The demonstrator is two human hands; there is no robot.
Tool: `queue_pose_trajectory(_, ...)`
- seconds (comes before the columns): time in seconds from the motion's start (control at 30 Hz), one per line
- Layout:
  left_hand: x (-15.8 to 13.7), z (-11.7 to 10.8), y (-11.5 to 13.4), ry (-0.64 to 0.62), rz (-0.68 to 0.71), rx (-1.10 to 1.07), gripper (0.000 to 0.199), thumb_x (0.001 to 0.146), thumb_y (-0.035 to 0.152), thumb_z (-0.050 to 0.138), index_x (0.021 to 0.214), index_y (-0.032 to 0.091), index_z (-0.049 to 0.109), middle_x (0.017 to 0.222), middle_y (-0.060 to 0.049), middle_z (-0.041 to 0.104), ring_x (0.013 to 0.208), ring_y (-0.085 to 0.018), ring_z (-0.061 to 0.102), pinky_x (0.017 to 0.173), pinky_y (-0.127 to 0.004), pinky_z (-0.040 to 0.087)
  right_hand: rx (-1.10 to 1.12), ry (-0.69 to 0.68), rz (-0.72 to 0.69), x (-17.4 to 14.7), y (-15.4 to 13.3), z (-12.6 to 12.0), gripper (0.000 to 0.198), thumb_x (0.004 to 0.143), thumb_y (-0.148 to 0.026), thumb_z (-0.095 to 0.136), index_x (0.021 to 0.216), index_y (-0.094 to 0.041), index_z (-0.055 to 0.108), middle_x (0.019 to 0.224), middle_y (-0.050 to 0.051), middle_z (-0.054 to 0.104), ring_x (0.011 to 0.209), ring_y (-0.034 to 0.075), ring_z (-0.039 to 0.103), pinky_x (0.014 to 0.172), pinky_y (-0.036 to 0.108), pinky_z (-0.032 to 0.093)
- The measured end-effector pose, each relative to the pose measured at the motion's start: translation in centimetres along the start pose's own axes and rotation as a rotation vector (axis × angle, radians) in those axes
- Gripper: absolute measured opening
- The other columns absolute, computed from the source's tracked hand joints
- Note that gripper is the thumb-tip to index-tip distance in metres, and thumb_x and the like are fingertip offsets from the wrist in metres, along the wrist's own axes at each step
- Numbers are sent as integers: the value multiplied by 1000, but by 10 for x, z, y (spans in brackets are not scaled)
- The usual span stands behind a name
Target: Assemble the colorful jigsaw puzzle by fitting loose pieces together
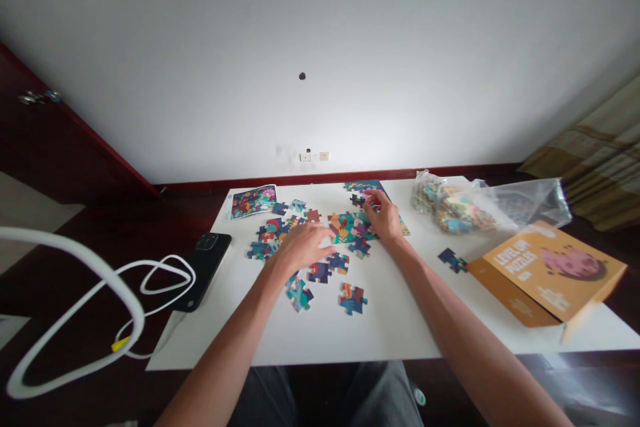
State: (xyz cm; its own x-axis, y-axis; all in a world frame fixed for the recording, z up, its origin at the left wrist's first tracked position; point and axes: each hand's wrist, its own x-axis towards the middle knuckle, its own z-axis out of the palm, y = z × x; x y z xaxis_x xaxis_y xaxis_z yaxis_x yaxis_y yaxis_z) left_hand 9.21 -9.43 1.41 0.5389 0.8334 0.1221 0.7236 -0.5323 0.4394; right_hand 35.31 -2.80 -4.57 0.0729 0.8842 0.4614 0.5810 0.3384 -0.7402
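My right hand [384, 215] is at the partly joined jigsaw puzzle [345, 227], thumb and fingertips drawn together at the edge of a dark puzzle piece [357, 200]. That piece lies in a gap between the top strip [363, 185] and the lower joined section. Over the loose pieces to the left hovers my left hand [306, 245], thumb apart from its fingers and nothing visible in it. Around it are a heap of loose puzzle pieces [263, 248], a dark blue piece [319, 273] and, nearer me, an orange-and-blue piece [353, 298].
A picture sheet [250, 203] lies at the back left, above a black phone [207, 267] and white cable [170, 267]. Clear bags of pieces [455, 205] and an orange puzzle box [545, 273] occupy the right. One loose piece [453, 260] lies beside the box.
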Motion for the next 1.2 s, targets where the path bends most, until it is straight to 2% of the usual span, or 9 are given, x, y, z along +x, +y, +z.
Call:
queue_pose_trajectory(0.2,-37,31,19,50,-58,46,54,80,52,81,128,32,70,114,-8,68,105,-28,64,88,-37,50,-17,-32,-32,0,-8,1,31,90,-31,57,115,-20,72,90,6,72,81,22,67,84,38,55)
queue_pose_trajectory(0.33,-38,42,23,69,-106,25,49,80,50,82,123,29,71,113,-8,66,109,-30,62,92,-40,50,76,-59,0,-1,-4,4,32,89,-36,62,115,-20,72,89,5,73,81,22,70,83,39,57)
queue_pose_trajectory(0.5,-22,29,10,-10,-8,-130,50,79,38,85,125,28,70,121,-7,66,113,-28,63,96,-37,51,371,-101,173,2,6,8,45,80,-50,75,112,-19,70,96,7,76,87,24,74,83,39,61)
queue_pose_trajectory(0.57,-8,19,-2,67,3,-204,51,80,37,83,129,29,69,124,-7,67,111,-26,65,96,-36,51,426,-86,204,4,7,8,48,76,-55,79,106,-19,70,96,8,76,90,25,75,87,41,61)
queue_pose_trajectory(0.67,18,9,-24,259,-115,-342,43,85,35,77,126,24,70,111,-7,72,90,-21,67,83,-32,54,496,-96,220,6,1,7,50,71,-58,83,100,-21,68,94,7,76,92,26,75,91,44,61)
queue_pose_trajectory(0.77,38,14,-40,331,-185,-533,41,87,39,74,124,22,71,109,-7,75,77,-18,68,74,-30,55,560,-140,221,3,-9,8,48,70,-57,85,98,-22,68,93,6,75,91,26,75,91,44,61)
queue_pose_trajectory(0.9,46,39,-45,322,-126,-785,42,86,44,75,119,19,71,108,-10,76,90,-22,74,84,-34,59,580,-215,213,-3,-23,14,45,73,-54,84,98,-21,68,93,7,76,90,26,75,87,43,62)
queue_pose_trajectory(1.03,44,55,-50,383,-171,-933,41,81,51,78,104,18,71,95,-9,77,85,-24,75,82,-36,60,495,-304,144,-7,-38,10,44,78,-54,80,105,-21,69,95,8,77,89,26,75,82,41,62)
queue_pose_trajectory(1.2,41,46,-73,486,-275,-975,44,78,54,78,100,18,66,85,-6,75,74,-22,74,73,-35,59,-44,-601,-91,-11,-58,-21,32,91,-43,69,119,-30,75,96,3,80,81,22,74,75,35,57)
